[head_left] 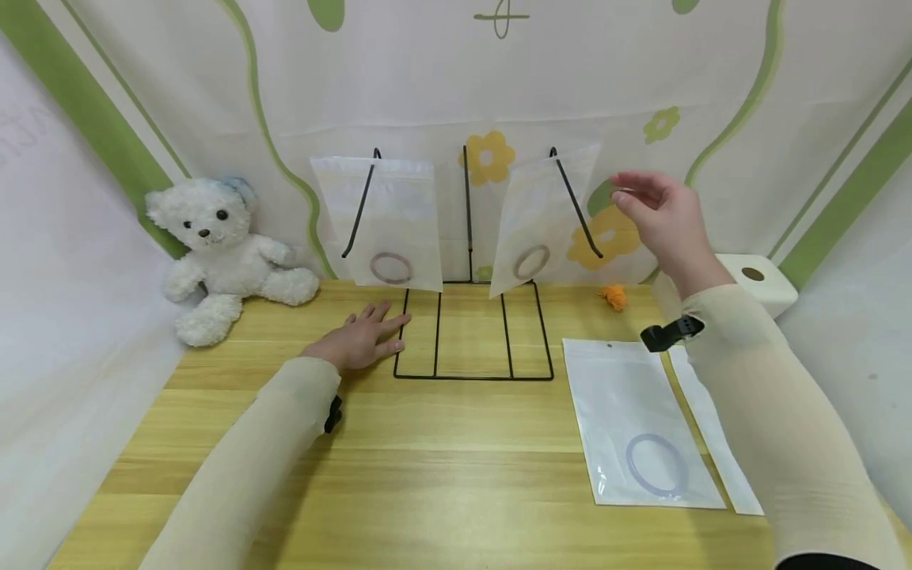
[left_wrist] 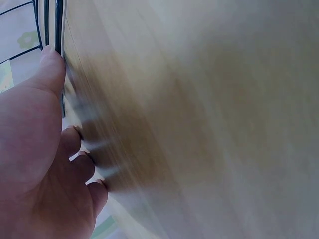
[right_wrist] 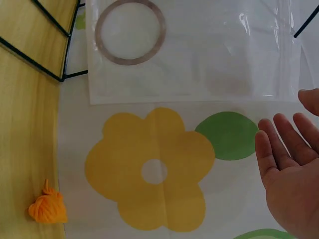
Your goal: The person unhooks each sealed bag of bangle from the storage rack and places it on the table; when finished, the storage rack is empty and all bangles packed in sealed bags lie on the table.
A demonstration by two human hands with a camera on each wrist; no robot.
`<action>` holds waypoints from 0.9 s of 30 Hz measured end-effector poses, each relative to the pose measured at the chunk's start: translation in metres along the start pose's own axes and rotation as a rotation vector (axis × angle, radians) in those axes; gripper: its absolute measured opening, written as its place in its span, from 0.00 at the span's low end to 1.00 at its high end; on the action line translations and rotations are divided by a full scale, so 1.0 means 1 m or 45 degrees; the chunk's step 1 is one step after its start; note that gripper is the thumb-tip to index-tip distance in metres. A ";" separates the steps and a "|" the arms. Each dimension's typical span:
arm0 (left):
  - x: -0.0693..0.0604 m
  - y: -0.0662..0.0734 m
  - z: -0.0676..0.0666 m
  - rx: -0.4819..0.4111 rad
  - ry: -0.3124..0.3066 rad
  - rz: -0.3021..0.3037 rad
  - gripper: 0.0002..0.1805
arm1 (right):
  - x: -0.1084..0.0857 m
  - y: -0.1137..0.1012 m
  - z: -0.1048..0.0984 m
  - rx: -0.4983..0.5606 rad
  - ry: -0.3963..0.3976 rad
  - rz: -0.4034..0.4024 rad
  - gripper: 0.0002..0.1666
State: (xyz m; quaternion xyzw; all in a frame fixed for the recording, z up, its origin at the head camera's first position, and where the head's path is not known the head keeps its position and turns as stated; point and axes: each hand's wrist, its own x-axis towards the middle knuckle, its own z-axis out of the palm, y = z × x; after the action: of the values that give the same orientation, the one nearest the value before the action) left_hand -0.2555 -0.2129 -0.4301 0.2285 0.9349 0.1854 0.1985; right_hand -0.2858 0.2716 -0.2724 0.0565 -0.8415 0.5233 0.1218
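Observation:
A black wire rack [head_left: 473, 379] stands on the wooden table, with two upper arms sticking out. From its left arm hangs a zip bag [head_left: 385, 214] with a ring showing near its bottom; a second ringed zip bag [head_left: 545, 206] hangs on the right arm. My left hand [head_left: 359, 339] rests on the table with fingers spread, thumb and fingertips touching the rack's left base wire. Raised to the right of the right arm, my right hand [head_left: 666, 214] holds nothing and is apart from the bag. In the right wrist view its fingers [right_wrist: 289, 144] extend loosely.
A white zip bag [head_left: 634, 404] with a ring lies flat at the right; another bag [head_left: 712, 427] is partly under my right sleeve. An orange tuft [head_left: 613, 297], a white tissue box [head_left: 765, 289] and a white teddy bear [head_left: 228, 261] stand along the back.

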 end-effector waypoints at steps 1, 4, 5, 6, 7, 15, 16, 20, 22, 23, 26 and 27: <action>0.000 0.001 0.000 -0.001 -0.002 -0.002 0.41 | 0.003 -0.003 0.001 0.027 0.007 0.012 0.28; -0.003 0.007 -0.002 0.015 -0.012 -0.014 0.39 | 0.012 -0.012 0.003 0.105 0.017 0.042 0.28; -0.002 0.007 -0.002 0.017 -0.011 -0.018 0.38 | 0.014 -0.014 0.004 0.128 0.023 0.050 0.28; -0.001 0.006 -0.001 0.022 -0.010 -0.019 0.38 | 0.016 -0.015 0.005 0.155 0.031 0.053 0.28; -0.003 0.010 -0.002 0.025 -0.013 -0.023 0.38 | 0.019 -0.017 0.006 0.199 0.037 0.055 0.27; 0.007 -0.003 0.006 0.005 0.016 -0.034 0.40 | 0.028 -0.019 0.007 0.605 0.045 0.016 0.24; 0.007 -0.002 0.005 0.014 0.016 -0.026 0.40 | 0.029 -0.019 0.007 0.620 0.044 0.012 0.23; 0.004 0.004 0.002 0.037 0.001 -0.022 0.38 | 0.030 -0.019 0.009 0.618 0.060 -0.003 0.21; 0.001 0.010 -0.001 0.056 -0.010 -0.028 0.37 | 0.031 -0.020 0.010 0.591 0.073 -0.007 0.20; 0.001 0.011 -0.001 0.063 -0.012 -0.034 0.37 | 0.031 -0.020 0.011 0.588 0.077 -0.007 0.20; 0.001 0.013 0.000 0.083 -0.014 -0.042 0.36 | 0.031 -0.020 0.012 0.593 0.080 -0.015 0.19; 0.001 0.013 0.000 0.089 -0.013 -0.043 0.36 | 0.031 -0.020 0.012 0.591 0.081 -0.023 0.19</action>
State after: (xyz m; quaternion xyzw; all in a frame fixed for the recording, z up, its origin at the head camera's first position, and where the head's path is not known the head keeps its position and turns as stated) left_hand -0.2516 -0.2018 -0.4248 0.2203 0.9435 0.1480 0.1984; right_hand -0.3127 0.2531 -0.2518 0.0742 -0.6939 0.7031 0.1367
